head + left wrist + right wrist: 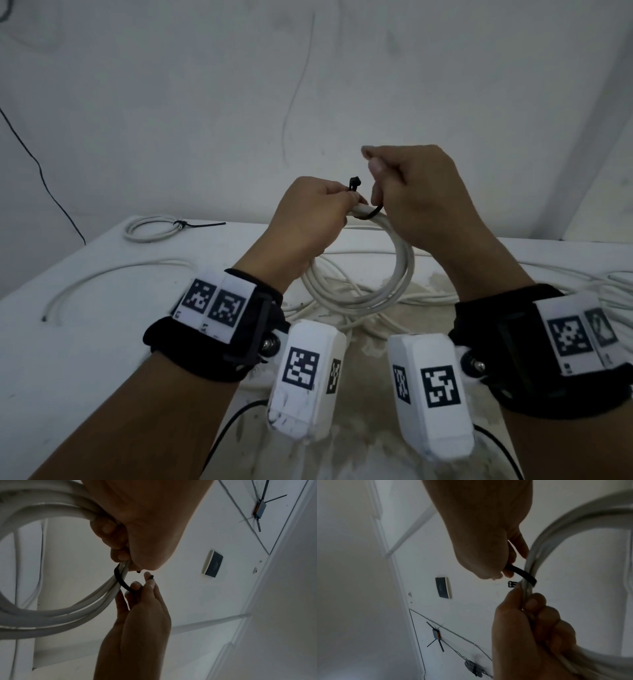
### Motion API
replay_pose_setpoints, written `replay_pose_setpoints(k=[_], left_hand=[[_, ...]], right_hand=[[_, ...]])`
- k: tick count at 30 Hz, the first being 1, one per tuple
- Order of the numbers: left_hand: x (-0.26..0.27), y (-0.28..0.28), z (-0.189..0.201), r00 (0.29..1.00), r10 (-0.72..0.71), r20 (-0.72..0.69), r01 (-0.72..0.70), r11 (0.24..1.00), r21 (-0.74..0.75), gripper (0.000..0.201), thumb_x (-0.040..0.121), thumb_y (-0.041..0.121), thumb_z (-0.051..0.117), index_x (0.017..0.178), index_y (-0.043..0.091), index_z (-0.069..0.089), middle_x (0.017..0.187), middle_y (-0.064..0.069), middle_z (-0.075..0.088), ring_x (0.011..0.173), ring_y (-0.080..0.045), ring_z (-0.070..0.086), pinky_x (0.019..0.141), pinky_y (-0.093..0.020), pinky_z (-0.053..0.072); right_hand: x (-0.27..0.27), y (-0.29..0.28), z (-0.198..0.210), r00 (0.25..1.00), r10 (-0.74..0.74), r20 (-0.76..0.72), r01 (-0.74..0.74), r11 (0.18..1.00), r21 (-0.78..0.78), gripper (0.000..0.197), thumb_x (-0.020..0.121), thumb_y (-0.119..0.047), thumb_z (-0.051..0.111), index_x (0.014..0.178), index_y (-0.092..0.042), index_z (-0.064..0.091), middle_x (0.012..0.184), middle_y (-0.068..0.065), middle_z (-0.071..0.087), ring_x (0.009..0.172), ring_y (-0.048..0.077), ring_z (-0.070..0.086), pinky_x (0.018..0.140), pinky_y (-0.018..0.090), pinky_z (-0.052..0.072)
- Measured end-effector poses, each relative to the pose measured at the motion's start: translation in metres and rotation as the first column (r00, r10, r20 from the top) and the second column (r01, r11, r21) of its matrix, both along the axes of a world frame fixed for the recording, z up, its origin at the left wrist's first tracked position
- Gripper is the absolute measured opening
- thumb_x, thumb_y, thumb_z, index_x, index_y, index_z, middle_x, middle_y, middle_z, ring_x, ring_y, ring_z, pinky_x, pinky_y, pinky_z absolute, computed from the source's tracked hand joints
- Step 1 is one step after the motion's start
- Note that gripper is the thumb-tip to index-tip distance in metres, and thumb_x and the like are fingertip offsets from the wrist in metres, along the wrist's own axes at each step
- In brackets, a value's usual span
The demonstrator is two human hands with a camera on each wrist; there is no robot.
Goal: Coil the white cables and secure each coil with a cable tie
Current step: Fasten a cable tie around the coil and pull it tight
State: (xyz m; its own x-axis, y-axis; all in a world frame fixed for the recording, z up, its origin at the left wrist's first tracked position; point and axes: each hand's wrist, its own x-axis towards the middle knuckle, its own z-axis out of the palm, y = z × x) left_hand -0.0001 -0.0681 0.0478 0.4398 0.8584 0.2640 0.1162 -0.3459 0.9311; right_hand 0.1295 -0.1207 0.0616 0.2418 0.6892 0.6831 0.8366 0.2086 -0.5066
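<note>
1. White tabletop (85, 342) against a pale wall (171, 102), worn and stained at the middle, strewn with loose white cables (342, 274).
2. Held up above that clutter: a coil of white cable (400, 274), several turns thick, hanging from both hands.
3. Left hand (308, 219) wrapped round the top of the coil, fingers (109, 527) curled tight over the bundled strands, thumb and forefinger also pinching the head end of a black cable tie (371, 215); square head of the tie sticking up just past the fingertips.
4. Right hand (407, 192) just beside the left, nearly touching it, fingers curled and pinching the tail of the same tie; in the left wrist view, tail gripped between thumb and fingertips (149, 582), tip poking out beyond them.
5. Tie looped under and around the coil strands right at the left hand's grip, forming an open arc; tail not through the head.
6. At the far left corner of the table, well apart from the hands: a finished coil (150, 229) lying flat, bound by its own black tie (202, 224) with the tail sticking out to the right.
7. Nearer on the left, a single loose cable (102, 277) curving across the surface.
8. Black straps with white marker blocks on both wrists.
</note>
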Motion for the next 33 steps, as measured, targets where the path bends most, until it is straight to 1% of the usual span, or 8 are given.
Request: replay_pose_setpoints(k=[2, 6, 11, 17, 20, 23, 27, 33], left_hand=[[-0.004, 0.004, 0.0, 1.0, 0.029, -0.003, -0.029, 0.999, -0.022, 0.024, 0.095, 0.014, 0.056, 0.084, 0.012, 0.077, 0.057, -0.003, 0.048, 0.033, -0.007, 0.027, 0.036, -0.016, 0.021], [-0.008, 0.011, -0.001, 0.999, 0.042, -0.013, -0.043, 0.996, -0.079, 0.024, 0.092, 0.015, 0.057, 0.079, 0.013, 0.076, 0.054, 0.001, 0.041, 0.041, -0.012, 0.025, 0.039, -0.019, 0.018], [-0.007, 0.01, -0.001, 0.998, 0.051, -0.036, -0.054, 0.997, -0.06, 0.023, 0.091, 0.015, 0.057, 0.087, -0.002, 0.072, 0.055, -0.001, 0.042, 0.042, -0.013, 0.023, 0.042, -0.02, 0.016], [-0.005, 0.006, -0.001, 0.997, 0.054, -0.06, -0.055, 0.998, -0.022, 0.021, 0.092, 0.013, 0.057, 0.085, 0.001, 0.073, 0.058, -0.007, 0.043, 0.036, -0.01, 0.023, 0.04, -0.018, 0.017], [-0.004, 0.004, -0.001, 0.988, 0.074, -0.133, -0.06, 0.992, 0.107, 0.023, 0.093, 0.017, 0.058, 0.083, 0.005, 0.075, 0.062, -0.011, 0.048, 0.038, -0.01, 0.032, 0.04, -0.019, 0.024], [-0.004, 0.004, 0.0, 0.958, 0.131, -0.254, -0.047, 0.949, 0.313, 0.028, 0.096, 0.028, 0.055, 0.082, 0.016, 0.076, 0.067, -0.007, 0.064, 0.061, -0.016, 0.056, 0.06, -0.029, 0.041], [-0.004, 0.002, 0.001, 0.886, 0.24, -0.398, -0.023, 0.878, 0.479, 0.031, 0.099, 0.029, 0.049, 0.073, 0.026, 0.066, 0.058, 0.008, 0.054, 0.059, -0.011, 0.051, 0.055, -0.026, 0.033], [-0.003, -0.001, -0.002, 0.875, 0.196, -0.444, 0.082, 0.843, 0.532, 0.03, 0.1, 0.026, 0.045, 0.099, 0.026, 0.076, 0.088, 0.007, 0.073, 0.079, -0.012, 0.064, 0.072, -0.03, 0.049]], right_hand=[[0.005, -0.006, 0.005, 1.0, 0.016, 0.014, -0.016, 0.999, -0.039, 0.021, 0.096, -0.021, 0.06, 0.11, -0.02, 0.076, 0.073, -0.012, 0.069, 0.061, -0.009, 0.057, 0.07, 0.014, 0.048], [0.002, -0.015, 0.01, 0.998, 0.064, 0.012, -0.063, 0.993, -0.099, 0.009, 0.084, -0.022, 0.076, 0.092, -0.021, 0.08, 0.074, -0.005, 0.074, 0.062, 0.003, 0.065, 0.068, 0.026, 0.056], [-0.004, -0.01, 0.005, 0.999, -0.029, 0.018, 0.03, 0.996, -0.084, 0.006, 0.081, -0.025, 0.076, 0.085, -0.022, 0.08, 0.071, -0.004, 0.073, 0.061, 0.008, 0.066, 0.067, 0.03, 0.057], [-0.006, -0.011, 0.005, 0.997, -0.067, 0.026, 0.069, 0.995, -0.073, 0.005, 0.081, -0.023, 0.076, 0.082, -0.021, 0.08, 0.071, -0.005, 0.072, 0.063, 0.008, 0.067, 0.068, 0.03, 0.057], [-0.006, -0.01, 0.005, 0.997, -0.079, 0.011, 0.08, 0.994, -0.07, 0.005, 0.079, -0.025, 0.078, 0.081, -0.021, 0.079, 0.072, -0.003, 0.072, 0.067, 0.012, 0.069, 0.072, 0.036, 0.058], [-0.005, -0.007, 0.003, 0.996, -0.089, -0.001, 0.089, 0.992, -0.094, 0.02, 0.077, -0.033, 0.081, 0.093, -0.024, 0.073, 0.079, -0.001, 0.072, 0.078, 0.018, 0.07, 0.082, 0.038, 0.056], [0.001, -0.005, 0.0, 0.997, -0.072, -0.041, 0.066, 0.991, -0.116, 0.027, 0.077, -0.033, 0.081, 0.102, -0.028, 0.071, 0.09, 0.002, 0.072, 0.082, 0.02, 0.07, 0.084, 0.041, 0.057], [0.001, -0.004, -0.003, 0.995, -0.074, -0.07, 0.063, 0.986, -0.154, 0.007, 0.079, -0.028, 0.079, 0.081, -0.025, 0.073, 0.077, -0.001, 0.073, 0.075, 0.018, 0.071, 0.077, 0.042, 0.059]])
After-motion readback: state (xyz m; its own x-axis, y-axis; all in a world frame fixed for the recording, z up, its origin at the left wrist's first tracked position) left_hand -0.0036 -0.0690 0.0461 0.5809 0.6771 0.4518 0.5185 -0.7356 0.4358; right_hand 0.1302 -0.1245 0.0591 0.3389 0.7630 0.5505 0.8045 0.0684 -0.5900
